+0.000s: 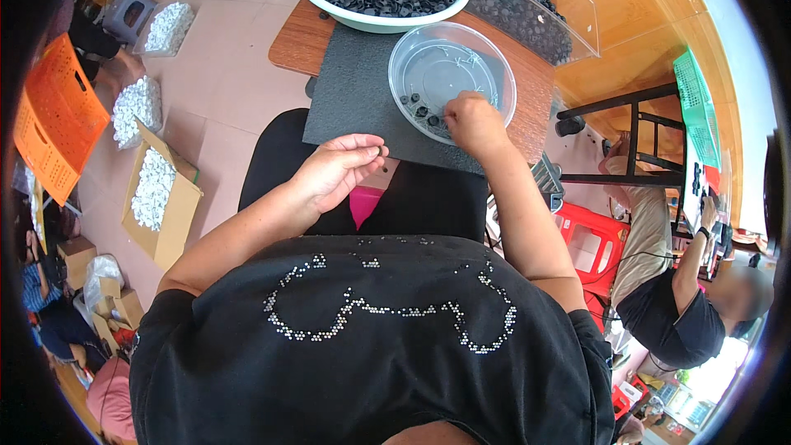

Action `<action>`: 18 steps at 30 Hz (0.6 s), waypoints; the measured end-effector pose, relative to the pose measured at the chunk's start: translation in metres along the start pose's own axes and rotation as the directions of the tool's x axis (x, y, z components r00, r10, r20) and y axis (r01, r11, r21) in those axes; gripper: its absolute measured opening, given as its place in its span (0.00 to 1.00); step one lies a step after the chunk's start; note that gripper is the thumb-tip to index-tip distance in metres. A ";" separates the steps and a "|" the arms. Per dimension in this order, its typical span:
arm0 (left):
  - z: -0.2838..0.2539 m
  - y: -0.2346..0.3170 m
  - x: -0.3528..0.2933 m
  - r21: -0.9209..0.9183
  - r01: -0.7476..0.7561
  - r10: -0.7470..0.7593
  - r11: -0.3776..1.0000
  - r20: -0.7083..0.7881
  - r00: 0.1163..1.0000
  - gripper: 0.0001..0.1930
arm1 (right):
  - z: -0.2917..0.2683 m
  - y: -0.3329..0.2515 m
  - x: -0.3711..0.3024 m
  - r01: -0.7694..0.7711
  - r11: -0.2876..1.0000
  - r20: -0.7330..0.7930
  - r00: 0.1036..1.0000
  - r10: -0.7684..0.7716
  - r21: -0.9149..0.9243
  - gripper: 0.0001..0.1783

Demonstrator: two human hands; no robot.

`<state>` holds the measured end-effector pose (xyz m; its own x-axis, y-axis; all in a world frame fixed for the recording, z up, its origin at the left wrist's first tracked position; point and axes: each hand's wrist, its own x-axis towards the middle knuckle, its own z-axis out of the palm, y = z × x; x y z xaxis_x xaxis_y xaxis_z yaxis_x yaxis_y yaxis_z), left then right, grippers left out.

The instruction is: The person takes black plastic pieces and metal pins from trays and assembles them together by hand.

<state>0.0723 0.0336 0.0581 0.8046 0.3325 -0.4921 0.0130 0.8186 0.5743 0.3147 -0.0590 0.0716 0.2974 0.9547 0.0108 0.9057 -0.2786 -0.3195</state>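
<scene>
My left hand (331,171) is raised over my lap, just off the near edge of the dark grey mat (349,82). Its thumb and forefinger pinch a small dark piece (380,151), mostly hidden by the fingertips. My right hand (475,122) reaches into a clear round plastic tub (395,62) with its fingers closed; whatever they may hold is out of sight. Beside those fingers, several small round black plastic parts (421,111) lie on the tub's bottom. Thin whitish bits (461,59) are scattered at its far side.
Behind the tub, a pale green basin (362,23) is heaped with black rings, next to a clear rectangular box (577,39) of black parts. Left on the floor are a cardboard box (188,206) of white pieces and an orange crate (62,115). A co-worker (671,313) sits right, near a red stool (606,239).
</scene>
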 end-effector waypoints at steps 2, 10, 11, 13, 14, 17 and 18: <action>0.002 0.001 -0.002 -0.008 -0.019 0.019 1.000 0.011 1.000 0.11 | 0.007 0.002 0.001 0.004 0.998 0.017 1.000 -0.003 -0.069 0.04; 0.004 0.004 -0.004 -0.032 0.007 -0.007 0.999 -0.006 1.000 0.13 | 0.013 0.014 0.002 -0.188 0.895 -0.076 0.968 0.238 0.406 0.04; 0.003 0.004 -0.004 -0.047 0.020 -0.020 0.999 0.001 1.000 0.13 | 0.012 0.015 0.002 -0.187 0.895 -0.076 0.969 0.237 0.405 0.04; 0.003 0.004 -0.004 -0.055 0.024 -0.024 0.998 0.004 1.000 0.13 | 0.010 0.016 0.002 -0.195 0.844 -0.040 0.968 0.248 0.500 0.08; 0.004 0.004 -0.004 -0.063 0.029 -0.028 0.998 0.008 1.000 0.12 | 0.009 0.015 0.002 -0.195 0.844 -0.039 0.968 0.246 0.500 0.08; 0.006 0.007 -0.005 -0.071 0.040 -0.040 0.997 0.002 0.999 0.12 | 0.008 0.014 0.004 -0.211 0.806 -0.020 0.964 0.266 0.553 0.11; 0.005 0.006 -0.004 -0.071 0.039 -0.039 0.997 0.002 0.999 0.12 | 0.012 0.017 0.004 -0.184 0.794 -0.049 0.964 0.259 0.580 0.11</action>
<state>0.0719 0.0350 0.0668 0.8047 0.2990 -0.5129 0.0027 0.8621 0.5068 0.3278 -0.0586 0.0552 0.5368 0.8433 -0.0256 0.4893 -0.3360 -0.8048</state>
